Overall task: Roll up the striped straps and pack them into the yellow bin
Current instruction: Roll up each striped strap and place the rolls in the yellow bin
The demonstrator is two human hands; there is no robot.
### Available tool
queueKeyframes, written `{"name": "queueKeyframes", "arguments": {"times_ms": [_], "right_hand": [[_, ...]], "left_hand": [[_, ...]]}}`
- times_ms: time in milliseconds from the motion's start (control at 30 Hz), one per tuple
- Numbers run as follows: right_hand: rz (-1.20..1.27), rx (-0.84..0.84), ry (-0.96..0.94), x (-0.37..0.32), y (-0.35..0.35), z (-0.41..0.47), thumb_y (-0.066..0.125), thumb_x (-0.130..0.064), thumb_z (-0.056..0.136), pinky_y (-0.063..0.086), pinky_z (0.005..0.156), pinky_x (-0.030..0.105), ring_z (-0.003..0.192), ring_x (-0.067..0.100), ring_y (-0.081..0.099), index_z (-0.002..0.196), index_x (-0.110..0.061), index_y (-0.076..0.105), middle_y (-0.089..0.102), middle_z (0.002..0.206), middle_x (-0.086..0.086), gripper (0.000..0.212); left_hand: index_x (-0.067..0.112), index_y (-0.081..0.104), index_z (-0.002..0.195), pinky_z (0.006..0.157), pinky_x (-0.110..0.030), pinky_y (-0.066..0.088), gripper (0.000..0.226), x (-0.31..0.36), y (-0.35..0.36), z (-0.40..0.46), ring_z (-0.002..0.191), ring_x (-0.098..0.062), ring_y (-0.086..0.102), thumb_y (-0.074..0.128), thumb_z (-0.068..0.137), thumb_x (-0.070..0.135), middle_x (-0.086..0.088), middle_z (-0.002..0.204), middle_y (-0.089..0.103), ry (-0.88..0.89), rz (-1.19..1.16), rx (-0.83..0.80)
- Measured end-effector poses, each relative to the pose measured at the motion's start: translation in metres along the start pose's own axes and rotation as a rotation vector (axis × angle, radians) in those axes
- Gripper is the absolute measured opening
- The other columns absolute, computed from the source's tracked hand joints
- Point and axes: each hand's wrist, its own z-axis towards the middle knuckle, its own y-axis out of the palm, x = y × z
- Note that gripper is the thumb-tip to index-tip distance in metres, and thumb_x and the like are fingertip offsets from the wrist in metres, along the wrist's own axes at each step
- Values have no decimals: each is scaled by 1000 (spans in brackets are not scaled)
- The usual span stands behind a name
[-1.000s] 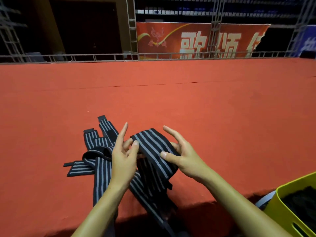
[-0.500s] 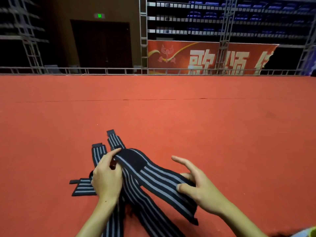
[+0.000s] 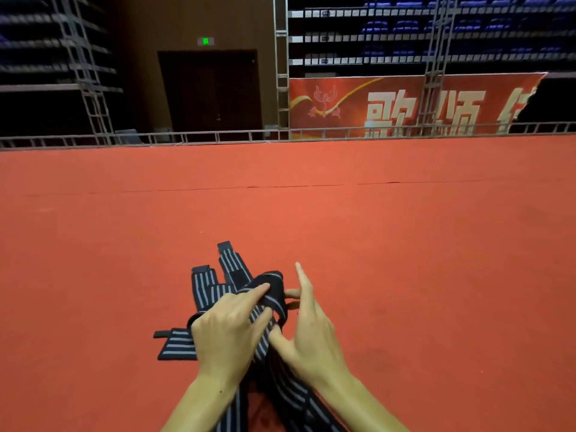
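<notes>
I have my left hand (image 3: 229, 330) and right hand (image 3: 307, 332) both pinching one striped strap (image 3: 270, 291) just starting its roll, others (image 3: 204, 283) loose, bin unseen.

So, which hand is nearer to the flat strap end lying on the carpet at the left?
Left. The left hand lies right beside the flat strap end; the right hand is on the far side of the rolled strap.
</notes>
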Motion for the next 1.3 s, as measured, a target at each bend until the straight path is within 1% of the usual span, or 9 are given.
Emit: {"name": "queueKeyframes", "arguments": {"times_ms": [167,300,500,567,667,900,1033,1167,1300], "right_hand": [[-15,29,-21,-4,-1,5,51,-29,91,54,84,43,91,15,67,166,-49,3,69,103,-16,91],[-33,-3,-85,-4,-16,5,51,-21,94,52,77,38,81,10,61,165,-53,7,68,99,-16,90],[-36,-154,-116,12,-43,1,54,-18,95,42,65,32,66,12,54,163,-61,8,69,93,-9,92],[-111,-205,-107,18,-52,1,53,-21,96,48,69,40,69,15,55,162,-62,4,67,91,-11,92],[-170,-250,-174,8,-56,4,60,-34,101,53,91,39,98,12,65,163,-61,-4,66,116,-20,93],[-297,-167,-363,-9,-33,20,61,-44,101,48,105,37,126,20,51,167,-42,-19,51,148,-11,104],[-170,-169,-344,-10,-28,26,61,-33,106,52,95,42,105,21,61,167,-50,-7,64,114,-6,93],[145,-143,-237,-7,-32,26,59,-18,109,45,65,30,65,10,53,166,-54,11,55,76,-11,83],[250,-16,-176,3,-37,31,59,-11,108,35,64,33,62,15,40,165,-53,24,42,71,-2,78]], "left_hand": [[27,73,140,41,-25,39,46,-1,-6,2,59,-14,66,81,95,34,7,80,73,-24,53,14],[21,69,145,50,-32,46,72,-18,-13,3,82,-22,69,94,77,20,2,87,71,-91,112,-4],[32,80,97,86,-47,43,24,-60,-13,4,114,-31,49,94,80,22,-1,118,59,-210,-29,-110],[35,78,93,97,-53,44,11,-71,-13,8,125,-28,49,85,88,43,5,129,61,-141,-111,-171],[41,73,95,100,-50,44,37,-70,-12,20,115,-9,53,54,94,73,27,111,63,-38,-221,-297],[48,64,107,100,-42,47,42,-52,-20,47,100,3,54,47,93,84,26,92,58,100,-352,-515],[47,59,113,108,-41,46,33,-50,-27,54,96,13,50,58,93,74,27,90,59,229,-276,-465],[48,56,139,100,-38,47,53,-53,-40,49,94,4,54,58,91,71,28,96,64,100,-208,-274],[49,48,156,92,-41,51,63,-57,-54,26,108,-7,61,67,98,65,25,114,69,-73,-204,-208]]}}
